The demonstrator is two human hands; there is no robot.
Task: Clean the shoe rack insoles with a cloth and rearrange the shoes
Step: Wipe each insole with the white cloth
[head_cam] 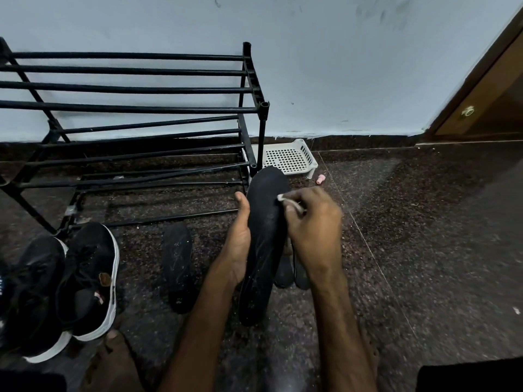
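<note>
My left hand (239, 244) holds a long black insole (264, 239) upright from its left edge, thumb pointing up along it. My right hand (312, 224) pinches a small white cloth (285, 200) and presses it against the insole's upper right edge. A second black insole (177, 264) lies flat on the floor to the left. Two black sneakers with white soles (90, 281) sit at the lower left. The black metal shoe rack (135, 108) stands empty against the wall.
A white perforated plastic tray (288, 157) lies on the floor behind the rack's right leg, with a small pink object (321, 179) beside it. More dark footwear (284, 271) shows under my right wrist. A wooden door (486, 94) is at the right. My bare foot (113, 360) is at the bottom.
</note>
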